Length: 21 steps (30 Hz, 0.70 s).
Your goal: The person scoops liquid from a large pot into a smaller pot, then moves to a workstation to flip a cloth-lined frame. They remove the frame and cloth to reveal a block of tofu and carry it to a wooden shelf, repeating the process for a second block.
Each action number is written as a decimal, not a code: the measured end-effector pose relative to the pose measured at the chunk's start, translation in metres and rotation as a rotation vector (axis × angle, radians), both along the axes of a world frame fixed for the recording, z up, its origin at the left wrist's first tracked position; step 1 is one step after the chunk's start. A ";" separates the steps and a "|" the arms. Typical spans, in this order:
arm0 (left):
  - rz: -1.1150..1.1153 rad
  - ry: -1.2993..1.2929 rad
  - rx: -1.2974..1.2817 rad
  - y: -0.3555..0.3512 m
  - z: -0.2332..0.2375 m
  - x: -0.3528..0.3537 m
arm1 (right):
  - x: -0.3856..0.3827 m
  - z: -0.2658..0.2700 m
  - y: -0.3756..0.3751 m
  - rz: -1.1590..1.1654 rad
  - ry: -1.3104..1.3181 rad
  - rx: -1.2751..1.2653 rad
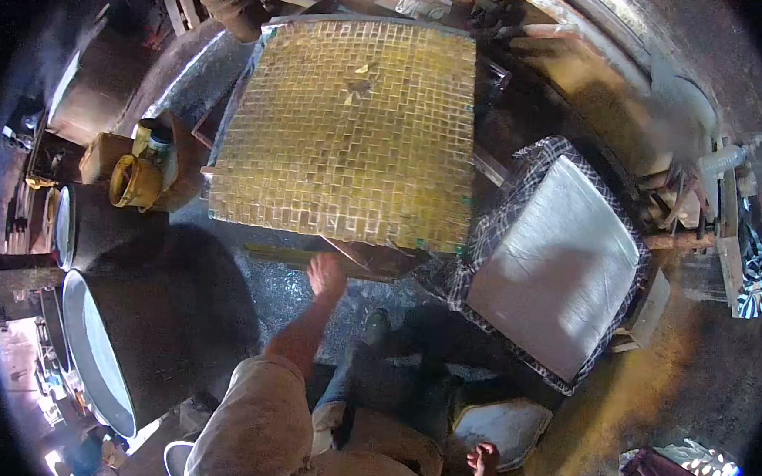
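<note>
Wet, dark workshop floor point(307, 308), w/ a low wooden surface point(371, 257) at ctr carrying a tray of yellow squares point(348, 131). At rt, a 2nd stand point(651, 311) bears a checked cloth point(494, 236) w/ a white slab point(554, 266) on top. Big metal vats point(158, 312) stand on the floor at left.

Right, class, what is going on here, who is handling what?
A person stands over a large square slab of yellow grid-cut blocks. Their left hand reaches to its near edge; the blur hides whether the fingers grip it. The right hand hangs low by the body, holding nothing. A white cloth-wrapped square block lies to the right, and a big dark metal pot stands to the left.
</note>
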<state>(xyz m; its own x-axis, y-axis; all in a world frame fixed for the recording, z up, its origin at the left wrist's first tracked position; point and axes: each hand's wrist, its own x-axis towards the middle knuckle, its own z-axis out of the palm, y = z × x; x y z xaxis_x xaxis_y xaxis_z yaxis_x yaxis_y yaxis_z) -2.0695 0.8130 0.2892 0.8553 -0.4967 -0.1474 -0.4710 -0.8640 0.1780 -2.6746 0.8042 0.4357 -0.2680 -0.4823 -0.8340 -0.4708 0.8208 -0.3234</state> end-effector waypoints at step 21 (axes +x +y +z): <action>-1.282 0.425 0.267 0.037 0.061 -0.019 | 0.090 -0.046 -0.015 0.147 -0.682 -0.341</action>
<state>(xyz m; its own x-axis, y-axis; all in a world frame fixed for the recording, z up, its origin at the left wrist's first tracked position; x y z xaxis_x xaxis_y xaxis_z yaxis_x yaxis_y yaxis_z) -2.0888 0.8504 0.3501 -0.3097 -0.8118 -0.4949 -0.9085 0.0992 0.4059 -2.5850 0.7887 0.3895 0.3379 -0.7329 -0.5905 -0.1727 0.5685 -0.8044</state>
